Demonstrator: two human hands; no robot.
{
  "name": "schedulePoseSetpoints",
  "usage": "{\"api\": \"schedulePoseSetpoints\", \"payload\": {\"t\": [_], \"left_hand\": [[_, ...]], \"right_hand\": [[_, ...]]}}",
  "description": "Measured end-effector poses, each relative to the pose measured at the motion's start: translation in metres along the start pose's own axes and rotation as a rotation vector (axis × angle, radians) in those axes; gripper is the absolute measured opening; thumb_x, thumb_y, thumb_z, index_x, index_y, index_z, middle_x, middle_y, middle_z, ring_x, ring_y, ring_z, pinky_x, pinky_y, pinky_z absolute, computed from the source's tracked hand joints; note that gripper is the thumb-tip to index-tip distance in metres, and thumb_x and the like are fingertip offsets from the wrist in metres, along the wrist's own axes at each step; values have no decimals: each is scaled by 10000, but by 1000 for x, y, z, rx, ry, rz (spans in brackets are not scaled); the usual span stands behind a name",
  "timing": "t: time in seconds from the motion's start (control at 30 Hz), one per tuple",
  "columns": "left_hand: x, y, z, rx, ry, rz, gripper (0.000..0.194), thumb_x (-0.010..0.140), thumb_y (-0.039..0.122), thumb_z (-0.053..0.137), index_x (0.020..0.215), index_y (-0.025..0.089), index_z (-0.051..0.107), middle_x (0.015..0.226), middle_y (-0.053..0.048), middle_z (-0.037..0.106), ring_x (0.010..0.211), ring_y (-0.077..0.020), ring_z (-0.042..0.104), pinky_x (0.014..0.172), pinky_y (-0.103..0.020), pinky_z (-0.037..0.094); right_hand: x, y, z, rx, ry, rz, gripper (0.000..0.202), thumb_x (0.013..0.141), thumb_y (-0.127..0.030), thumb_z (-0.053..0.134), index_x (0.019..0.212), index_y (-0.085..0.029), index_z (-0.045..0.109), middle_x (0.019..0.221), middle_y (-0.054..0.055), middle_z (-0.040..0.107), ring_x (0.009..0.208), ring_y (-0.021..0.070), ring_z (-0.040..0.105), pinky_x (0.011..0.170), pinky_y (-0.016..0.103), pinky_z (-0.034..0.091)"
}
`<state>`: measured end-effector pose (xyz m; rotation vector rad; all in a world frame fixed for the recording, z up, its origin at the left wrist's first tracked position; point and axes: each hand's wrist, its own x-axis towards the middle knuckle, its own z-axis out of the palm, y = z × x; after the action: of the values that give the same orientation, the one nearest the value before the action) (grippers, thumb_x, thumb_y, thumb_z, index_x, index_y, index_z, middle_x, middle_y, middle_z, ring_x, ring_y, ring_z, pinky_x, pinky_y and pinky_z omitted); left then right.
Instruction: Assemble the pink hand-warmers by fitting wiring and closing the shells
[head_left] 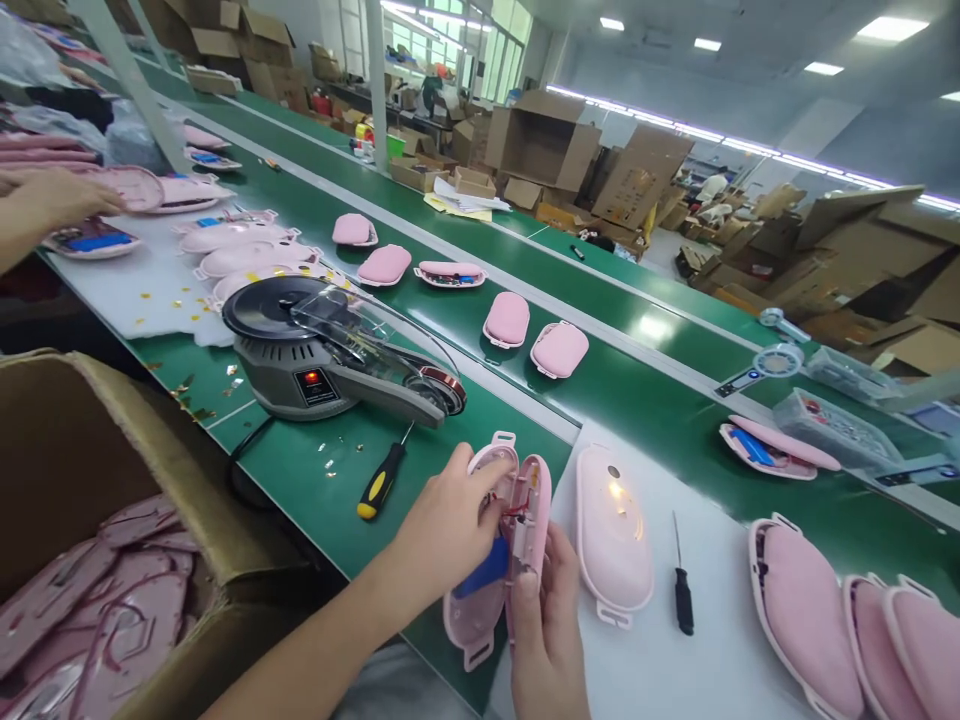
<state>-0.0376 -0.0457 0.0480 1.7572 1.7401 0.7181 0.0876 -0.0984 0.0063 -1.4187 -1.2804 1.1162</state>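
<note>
One head-worn camera looks forward and down across the worktop (307,480), which runs from far left to near right; it frames the left hand (450,525) and right hand (551,610) close by, with cardboard boxes (544,140) and ceiling lights (892,28) far off.

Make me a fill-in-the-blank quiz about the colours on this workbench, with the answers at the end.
The right hand holds an opened pink plastic case; the left hand has its fingers in it, near a large ____ part.
The screwdriver with a black-and-yellow handle lies on the ____ work surface.
The slim black-handled screwdriver lies on the smooth ____ sheet.
The open brown cardboard box holds ____ plastic parts.
Missing words: blue; green; white; pink.
</note>
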Motion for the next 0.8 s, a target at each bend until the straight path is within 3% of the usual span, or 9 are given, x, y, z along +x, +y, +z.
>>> {"api": "schedulePoseSetpoints", "payload": {"t": [0.1, 0.2, 0.27, 0.33, 0.47, 0.53, 0.63, 0.8], "left_hand": [[-3, 9, 5, 123, 9, -30, 343, 904, 214, 352, 968, 242, 688, 913, -58, 480, 639, -185, 555, 550, -296, 347], [-5, 11, 10, 28, 44, -12, 378, 897, 205, 350, 1145, 267, 627, 942, -63, 506, 681, -201, 566, 586, -311, 372], [-5, 7, 12, -182, 73, -1, 511, 872, 218, 415, 1376, 298, 427, 1013, -64, 533, 813, -226, 583, 692, -335, 423], [-2, 1, 13, -507, 79, -44, 687, 801, 230, 538, 1448, 263, 307, 1049, -64, 534, 881, -232, 564, 768, -351, 437], [5, -11, 20, -1008, 14, -140, 574, 628, 208, 701, 1185, 200, 563, 1073, -52, 508, 959, -221, 527, 884, -338, 409], [8, -12, 27, -1158, -67, -169, 560, 644, 284, 706, 1166, 228, 514, 1048, -34, 543, 938, -204, 550, 868, -333, 426], [11, -8, 38, -1401, -177, -270, 572, 717, 402, 651, 1198, 257, 379, 907, 4, 576, 745, -143, 570, 717, -289, 461], [15, 4, 46, -1580, -231, -398, 456, 724, 393, 669, 1086, 210, 462, 777, 20, 550, 656, -109, 543, 651, -242, 441]], "right_hand": [[0, -1, 1, -31, 1, 9, 597, 905, -623, 386, 1349, -223, 374, 1414, 110, 447, 1277, 273, 430, 1016, 404, 370], [4, -7, -1, 45, -16, 92, 582, 897, -619, 414, 1357, -265, 373, 1433, 73, 442, 1299, 260, 426, 1038, 398, 367], [9, -13, -4, 98, -11, 169, 552, 896, -606, 434, 1345, -286, 406, 1442, 43, 449, 1316, 240, 429, 1042, 362, 388], [14, -20, -9, 96, -6, 220, 523, 890, -595, 456, 1306, -279, 471, 1422, 30, 486, 1308, 231, 451, 1033, 325, 411], [20, -25, -14, 74, -31, 217, 534, 862, -576, 514, 1282, -247, 514, 1365, 47, 558, 1256, 236, 515, 951, 300, 484], [22, -22, -16, 96, -35, 211, 515, 841, -569, 555, 1234, -237, 557, 1305, 54, 607, 1202, 242, 558, 923, 307, 502], [26, -13, -22, 111, -65, 202, 462, 812, -577, 597, 1106, -221, 622, 1137, 57, 689, 1066, 255, 631, 877, 341, 527], [29, -8, -32, 64, -110, 171, 419, 825, -583, 585, 1041, -224, 607, 1001, 40, 712, 935, 237, 663, 781, 323, 545]]}}
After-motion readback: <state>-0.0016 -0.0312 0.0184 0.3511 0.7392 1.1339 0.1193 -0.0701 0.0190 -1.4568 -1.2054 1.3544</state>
